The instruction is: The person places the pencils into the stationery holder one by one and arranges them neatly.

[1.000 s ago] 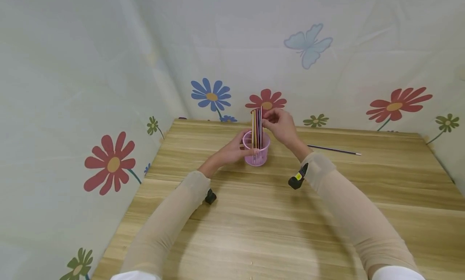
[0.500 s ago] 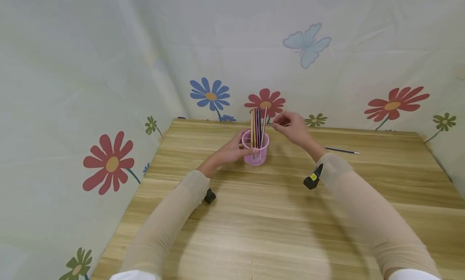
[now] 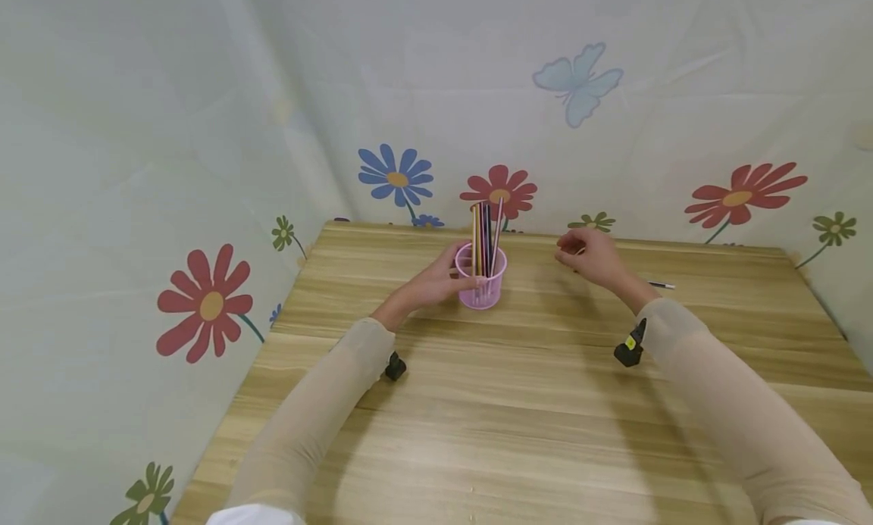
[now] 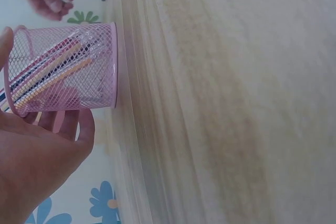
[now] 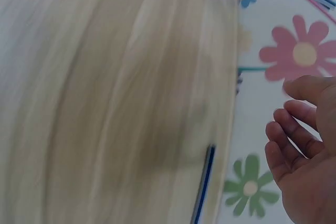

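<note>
cup [image 3: 482,282]: pink wire mesh, upright, far-centre of table [image 3: 518,404], holds coloured pencils [image 3: 484,237] | left hand [image 3: 436,282]: fingers wrapped round cup | right hand [image 3: 592,256]: loosely curled, holding nothing, near loose pencil [image 3: 660,285] | no readable writing

You are seated at a staged recording booth rather than a lived-in room: pale fabric sheeting [image 3: 436,78] printed with cartoon flowers and a blue butterfly [image 3: 578,82] encloses the wooden table [image 3: 518,419] on the left, far and right sides. The cloth shows creases and hangs straight down to the table edge. A pink mesh pencil cup [image 3: 481,276] near the far edge gives it a desk-like, stationery setting.
</note>
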`<act>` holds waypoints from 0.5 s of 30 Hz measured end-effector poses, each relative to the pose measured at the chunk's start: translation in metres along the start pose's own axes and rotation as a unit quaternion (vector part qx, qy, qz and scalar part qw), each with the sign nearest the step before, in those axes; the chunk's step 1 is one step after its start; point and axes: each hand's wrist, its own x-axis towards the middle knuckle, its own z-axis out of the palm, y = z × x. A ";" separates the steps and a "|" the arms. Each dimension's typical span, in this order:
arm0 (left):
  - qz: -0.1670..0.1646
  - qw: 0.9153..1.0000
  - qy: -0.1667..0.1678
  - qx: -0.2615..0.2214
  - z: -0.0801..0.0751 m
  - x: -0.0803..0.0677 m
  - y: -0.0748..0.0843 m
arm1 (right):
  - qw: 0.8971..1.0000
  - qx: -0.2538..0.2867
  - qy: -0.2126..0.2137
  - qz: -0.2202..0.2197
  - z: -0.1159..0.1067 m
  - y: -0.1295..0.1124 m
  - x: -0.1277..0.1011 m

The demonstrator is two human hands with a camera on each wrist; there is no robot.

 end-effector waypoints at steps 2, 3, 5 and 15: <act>0.003 1.000 0.001 -0.001 0.000 0.000 0.000 | 1.000 -0.004 -0.005 0.004 -0.004 0.009 -0.005; 0.004 1.000 0.002 -0.001 0.000 0.000 0.000 | 1.000 -0.005 -0.008 0.008 -0.006 0.014 -0.008; 0.002 1.000 0.003 0.001 0.000 -0.001 0.002 | 1.000 -0.006 -0.013 0.016 -0.009 0.024 -0.013; 0.003 1.000 0.001 -0.004 0.001 0.000 0.002 | 0.997 -0.076 -0.015 0.011 -0.008 0.056 -0.026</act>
